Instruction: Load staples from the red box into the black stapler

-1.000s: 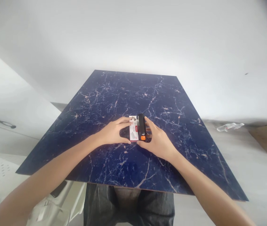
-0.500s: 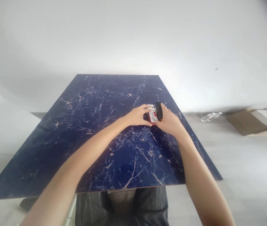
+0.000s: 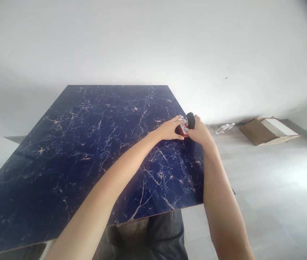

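A small red-and-white box (image 3: 183, 130) is between my hands near the table's right edge. My left hand (image 3: 170, 130) grips it from the left, thumb on the near side and fingers on the far side. Against the box's right side is a black rounded object (image 3: 190, 120), whose kind I cannot make out. My right hand (image 3: 200, 133) is wrapped round that black object, its thumb close to the box. Whether the two things are joined or merely touching does not show, nor whether they rest on the table.
The dark blue marble-patterned table (image 3: 88, 151) reaches towards a white wall (image 3: 115, 43). On the floor at right lie a clear plastic bottle (image 3: 225, 128) and an open cardboard box (image 3: 258, 131). My legs (image 3: 166, 234) are below the near edge.
The view has turned right, so the table appears further left. Both hands, with the box and the black object, have shifted right towards the table's edge. Both grips stay closed.
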Demonstrator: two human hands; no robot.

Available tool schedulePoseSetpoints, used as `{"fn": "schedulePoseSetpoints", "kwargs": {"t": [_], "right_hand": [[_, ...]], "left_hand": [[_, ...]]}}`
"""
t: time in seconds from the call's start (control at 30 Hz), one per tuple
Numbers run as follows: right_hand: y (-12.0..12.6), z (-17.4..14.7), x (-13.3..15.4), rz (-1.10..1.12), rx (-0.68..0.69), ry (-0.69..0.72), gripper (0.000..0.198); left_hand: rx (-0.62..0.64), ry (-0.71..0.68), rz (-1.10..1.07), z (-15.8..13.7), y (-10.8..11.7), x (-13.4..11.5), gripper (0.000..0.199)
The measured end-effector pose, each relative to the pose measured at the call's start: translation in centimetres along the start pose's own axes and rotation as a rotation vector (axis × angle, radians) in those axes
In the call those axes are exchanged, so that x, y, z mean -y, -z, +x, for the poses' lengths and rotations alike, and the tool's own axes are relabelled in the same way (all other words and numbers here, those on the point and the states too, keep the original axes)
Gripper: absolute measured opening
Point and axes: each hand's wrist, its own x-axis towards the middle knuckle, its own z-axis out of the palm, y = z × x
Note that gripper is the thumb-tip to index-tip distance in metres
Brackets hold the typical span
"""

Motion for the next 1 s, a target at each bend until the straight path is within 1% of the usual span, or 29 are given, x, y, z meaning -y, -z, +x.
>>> {"fn": "schedulePoseSetpoints", "kwargs": {"t": [0.1, 0.17, 0.23, 0.3, 0.37, 0.43, 0.47, 0.5, 0.57, 0.67, 0.73, 0.8, 0.9, 1.0], "right_hand": [[0.1, -0.4, 0.0, -0.02, 0.054, -0.014, 0.105], [0.3, -0.7, 0.1, -0.036, 0.056, -0.01, 0.109], [0.4, -0.8, 0.3, -0.043, 0.001, 0.02, 0.107], [0.4, -1.0, 0.8, -0.042, -0.096, 0.088, 0.098], [-0.1, -1.4, 1.9, -0.03, -0.214, 0.191, 0.083], [-1.1, -2.0, 3.6, -0.01, -0.306, 0.305, 0.065], [-1.8, -2.5, 4.6, 0.0, -0.32, 0.365, 0.059], [-2.6, -3.1, 5.7, 0.008, -0.308, 0.426, 0.054], [-4.2, -4.6, 8.0, 0.024, -0.212, 0.557, 0.055], [-6.8, -6.8, 10.9, 0.032, -0.012, 0.737, 0.072], [-8.3, -7.8, 12.2, 0.026, 0.098, 0.808, 0.086], [-9.5, -8.2, 13.0, 0.02, 0.172, 0.857, 0.094], [-10.7, -8.0, 13.5, 0.009, 0.236, 0.931, 0.093], [-11.1, -7.4, 13.9, 0.01, 0.258, 0.985, 0.079]], "left_hand": [[0.038, -0.007, 0.009, -0.8, 0.6, -0.1, 0.101], [0.04, -0.008, 0.035, -1.7, 1.3, -0.2, 0.097], [0.043, 0.019, 0.072, -3.0, 2.2, -0.1, 0.087], [0.049, 0.065, 0.101, -4.7, 3.2, 0.0, 0.078], [0.048, 0.1, 0.119, -6.8, 4.5, 0.3, 0.071], [0.027, 0.11, 0.141, -9.3, 5.9, 0.6, 0.066], [0.009, 0.111, 0.157, -10.6, 6.6, 0.8, 0.064], [-0.011, 0.114, 0.175, -12.1, 7.4, 1.0, 0.061], [-0.046, 0.141, 0.207, -15.1, 8.8, 1.5, 0.058], [-0.079, 0.219, 0.243, -20.0, 10.2, 2.2, 0.061], [-0.088, 0.291, 0.252, -23.1, 10.6, 2.5, 0.068], [-0.067, 0.361, 0.252, -25.8, 10.6, 2.7, 0.07], [0.002, 0.403, 0.262, -28.1, 10.4, 2.6, 0.069], [0.051, 0.391, 0.276, -28.6, 10.3, 2.5, 0.067]]}}
